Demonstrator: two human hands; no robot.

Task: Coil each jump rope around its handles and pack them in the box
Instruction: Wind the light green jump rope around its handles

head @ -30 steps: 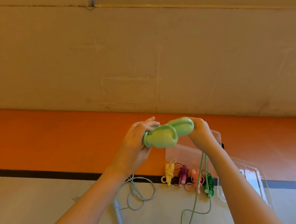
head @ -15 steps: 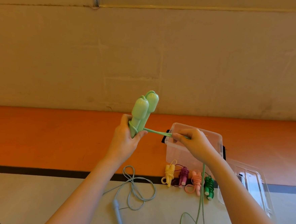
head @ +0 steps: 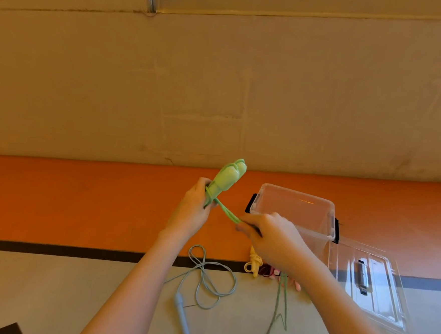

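Note:
My left hand grips the two light green handles side by side, tips pointing up and right. A loop of the green rope circles the handles' lower part and runs taut to my right hand, which pinches it. The rest of that rope hangs down to the floor. The clear box stands open just behind my right hand. A yellow coiled rope lies on the floor under my right wrist, with purple and pink ones partly hidden behind my arm.
The box's clear lid lies on the floor to the right. A loose grey-blue jump rope lies uncoiled between my forearms, its handle nearer to me. A black stripe divides the orange floor from the grey.
My right hand has carried the rope down and left, below the handles. The handles have tilted a little more to the right. The view has shifted, and my right arm now hides the coiled ropes.

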